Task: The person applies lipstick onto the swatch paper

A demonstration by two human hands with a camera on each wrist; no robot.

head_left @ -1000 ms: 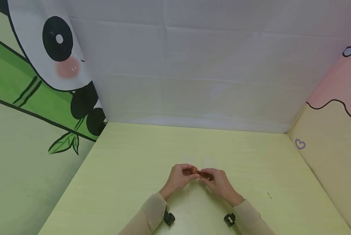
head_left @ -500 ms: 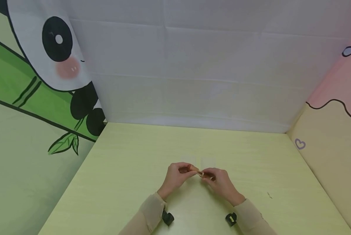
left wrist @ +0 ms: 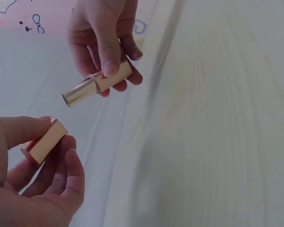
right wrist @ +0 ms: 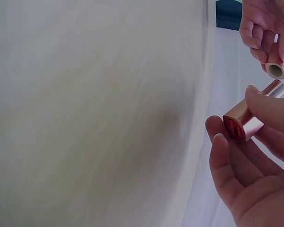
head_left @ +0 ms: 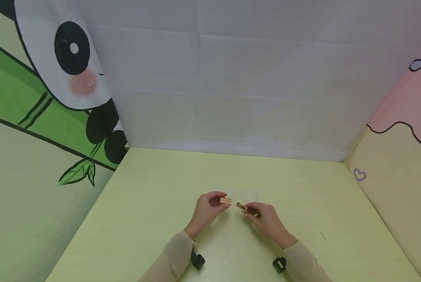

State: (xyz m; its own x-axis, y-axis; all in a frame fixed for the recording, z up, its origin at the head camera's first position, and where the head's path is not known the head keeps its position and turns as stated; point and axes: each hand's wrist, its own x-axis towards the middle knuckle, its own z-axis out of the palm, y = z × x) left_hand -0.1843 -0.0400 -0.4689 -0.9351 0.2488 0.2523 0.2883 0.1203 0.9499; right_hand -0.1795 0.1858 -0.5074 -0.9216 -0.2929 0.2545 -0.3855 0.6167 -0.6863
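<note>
Uncapping looks done: at the head view's lower centre, the left hand (head_left: 205, 210) pinches the gold cap (left wrist: 48, 143) in its fingers, the right hand (head_left: 267, 222) likewise grips the gold tube (left wrist: 98, 84), rejoining or setting down presumably remaining.

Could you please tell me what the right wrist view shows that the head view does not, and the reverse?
Only the right wrist view: the red end of the gold tube and the hollow opening of the cap.

Only the head view: the purple heart and the beige sleeves.

Both: the left hand holding the cap, the right hand holding the tube.
</note>
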